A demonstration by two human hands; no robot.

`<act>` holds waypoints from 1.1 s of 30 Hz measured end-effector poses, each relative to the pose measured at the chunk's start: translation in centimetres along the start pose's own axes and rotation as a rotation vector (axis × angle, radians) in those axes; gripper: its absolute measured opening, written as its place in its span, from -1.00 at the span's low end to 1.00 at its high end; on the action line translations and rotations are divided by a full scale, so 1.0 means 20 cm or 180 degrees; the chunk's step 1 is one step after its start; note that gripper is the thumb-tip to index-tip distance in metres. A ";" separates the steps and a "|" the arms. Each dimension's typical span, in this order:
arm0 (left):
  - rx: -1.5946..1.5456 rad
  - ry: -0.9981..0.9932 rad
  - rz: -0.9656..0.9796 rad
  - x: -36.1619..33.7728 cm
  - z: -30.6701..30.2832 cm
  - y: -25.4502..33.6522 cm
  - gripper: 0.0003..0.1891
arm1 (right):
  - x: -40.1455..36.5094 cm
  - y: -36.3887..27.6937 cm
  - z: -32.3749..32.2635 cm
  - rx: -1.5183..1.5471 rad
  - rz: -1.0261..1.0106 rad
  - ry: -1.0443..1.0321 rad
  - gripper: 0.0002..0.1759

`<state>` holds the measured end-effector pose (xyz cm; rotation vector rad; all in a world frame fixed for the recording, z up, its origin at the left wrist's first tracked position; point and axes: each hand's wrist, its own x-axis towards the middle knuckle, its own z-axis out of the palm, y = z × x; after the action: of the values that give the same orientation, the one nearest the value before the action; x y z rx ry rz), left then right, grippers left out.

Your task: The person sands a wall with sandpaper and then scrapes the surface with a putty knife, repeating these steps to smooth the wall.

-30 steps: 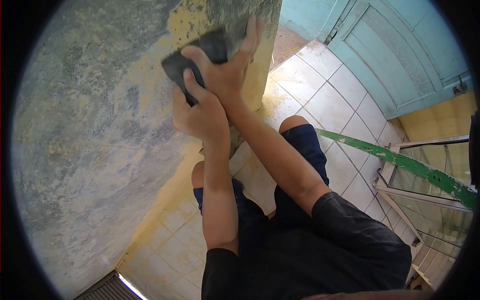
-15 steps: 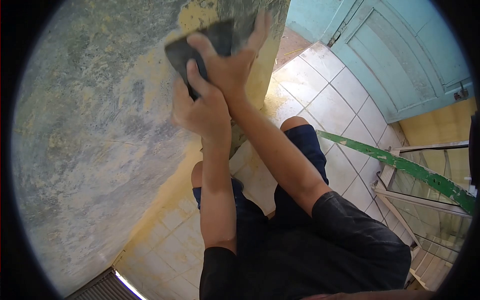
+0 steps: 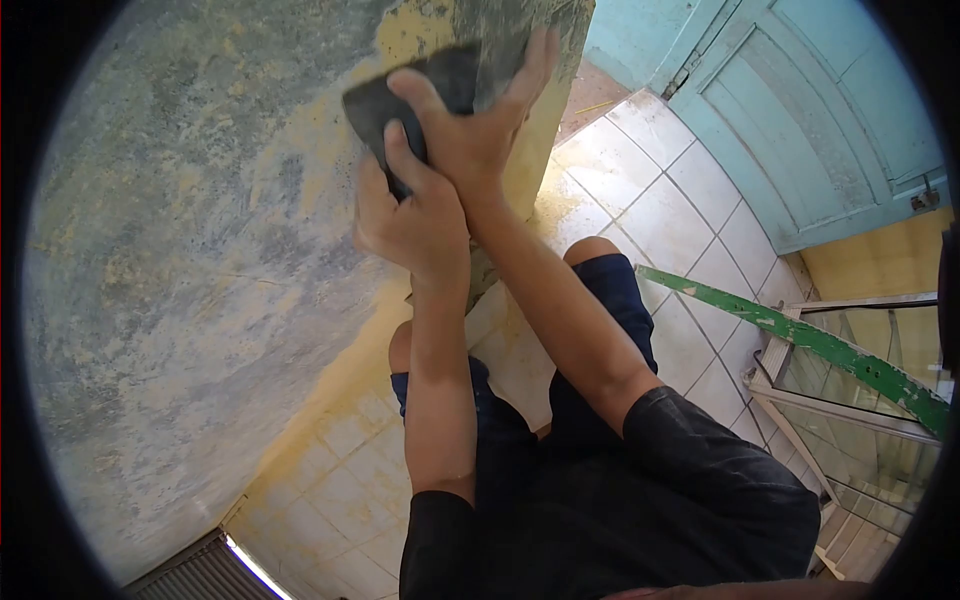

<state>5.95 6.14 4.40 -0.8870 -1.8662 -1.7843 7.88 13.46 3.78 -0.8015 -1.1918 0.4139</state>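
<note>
A dark, flat, wide-bladed piece lies against the patchy grey and yellow wall. Its lower, narrower part is in my left hand, whose fingers wrap round it. Just above and to the right, my right hand presses on the same piece, its thumb over the dark surface and its other fingers stretched out towards the wall's edge. The two hands touch near the wrist. Both are slightly blurred, and part of the piece is hidden beneath them.
Yellow dust marks the tiled floor and the wall's base. A pale blue door stands at the upper right. On the right, a green strip extends over a framed glass louvre window. A dark slatted object is at the lower left.
The view has shifted slightly, so the wall, hands and dark piece appear a little further right and lower. Both hands keep the same placement on the piece.
</note>
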 end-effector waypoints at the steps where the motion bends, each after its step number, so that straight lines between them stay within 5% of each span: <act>1: 0.0043 0.0010 0.0219 0.02 -0.01 0.02 -0.73 | 0.03 -0.04 -0.01 0.0116 0.0245 -0.0062 0.56; 5: -0.0022 0.0148 0.0445 -0.03 -0.01 -0.02 -0.74 | -0.05 -0.01 0.00 -0.0223 0.0119 -0.0057 0.43; 10: -0.0028 -0.0190 -0.0402 -0.13 -0.09 -0.10 -0.71 | -0.19 0.04 -0.05 -0.0399 0.0071 -0.0188 0.42; 16: -0.0115 0.0155 0.0464 0.05 0.01 0.07 -0.76 | 0.05 -0.05 0.00 0.0241 0.0349 -0.0133 0.56; 20: -0.0076 0.0163 0.0383 -0.05 -0.02 -0.03 -0.76 | -0.07 0.06 0.00 -0.0387 -0.0321 -0.0046 0.45; 23: 0.0061 -0.0027 -0.0088 -0.14 -0.07 -0.10 -0.73 | -0.20 0.02 -0.07 -0.0560 0.0348 -0.0370 0.44; 28: 0.0102 0.0132 0.0358 0.02 0.00 0.01 -0.73 | 0.04 -0.06 0.00 -0.0021 0.0191 -0.0042 0.47; 33: 0.0151 -0.0089 0.0122 -0.02 -0.03 0.02 -0.72 | 0.01 -0.01 -0.01 0.0139 0.0194 -0.0126 0.51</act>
<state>6.44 5.42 4.47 -0.9285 -1.8882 -1.7062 8.06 13.33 4.02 -0.7964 -1.1935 0.5063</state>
